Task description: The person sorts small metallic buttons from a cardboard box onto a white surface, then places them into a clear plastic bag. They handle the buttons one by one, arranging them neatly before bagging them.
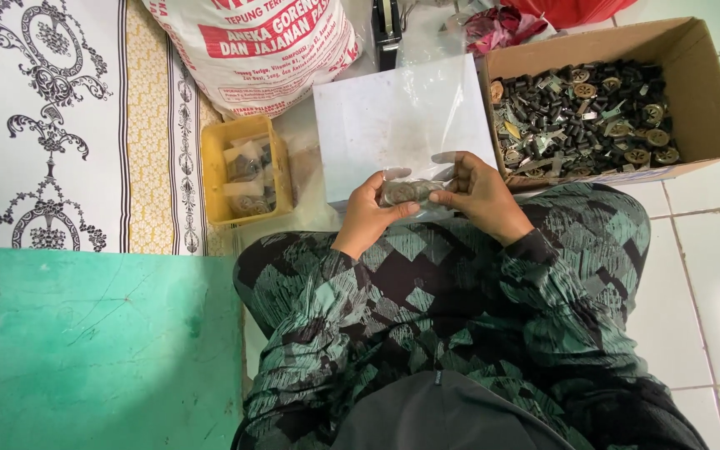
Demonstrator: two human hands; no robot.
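Well left of my grip sits a yellow plastic tub (247, 171) of filled packets. My left hand (370, 213) pinches one end of a small clear plastic packet (411, 192) holding round metal parts; my right hand (481, 196) has closed fingers on its other end, above my lap. Right of the grip stands a cardboard box (698, 83) of loose black and brass parts.

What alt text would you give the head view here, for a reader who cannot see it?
Both hands, left hand and right hand, hold a small clear bag of round metal parts over the person's lap. Ahead sit a cardboard box of small black and brass parts, a yellow tray of filled bags, and a large white sack.
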